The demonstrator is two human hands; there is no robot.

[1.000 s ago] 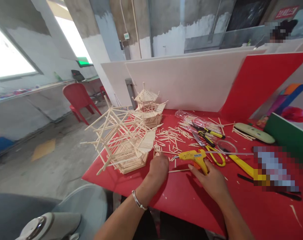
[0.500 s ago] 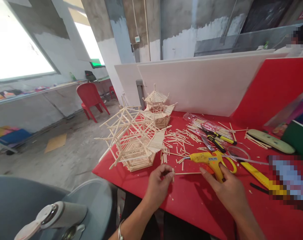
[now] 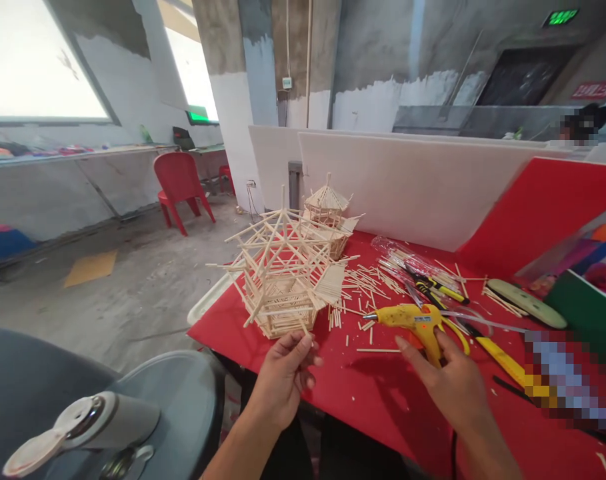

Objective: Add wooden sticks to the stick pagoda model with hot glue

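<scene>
Head view: the left hand [image 3: 281,375] pinches a short stick [image 3: 304,327] between thumb and forefinger, the other fingers curled loosely and a little apart below. The stick's long axis tilts up and to the left, its free end aimed at the near base of the frame [image 3: 284,293]. That frame lies just beyond these fingertips, up and slightly left; whether the stick touches it, I cannot tell. Of the two hands, the left is clearly the nearer to the frame.

The right hand [image 3: 450,370] straddles the handle of the glue gun [image 3: 403,315], thumb on the near side and fingers behind; how hard they press cannot be seen. The gun's barrel runs left to right, nozzle [image 3: 370,317] leftward, towards the frame's side and well apart from the pinched stick. Below the barrel a long stick [image 3: 377,351] lies on the table [image 3: 363,407], nearly parallel to it, one end by the right thumb.

Farther out, a slatted panel [image 3: 331,283] slopes from the frame's right side, loose sticks [image 3: 370,281] lie beyond it, and a smaller pavilion [image 3: 327,201] stands behind.
</scene>
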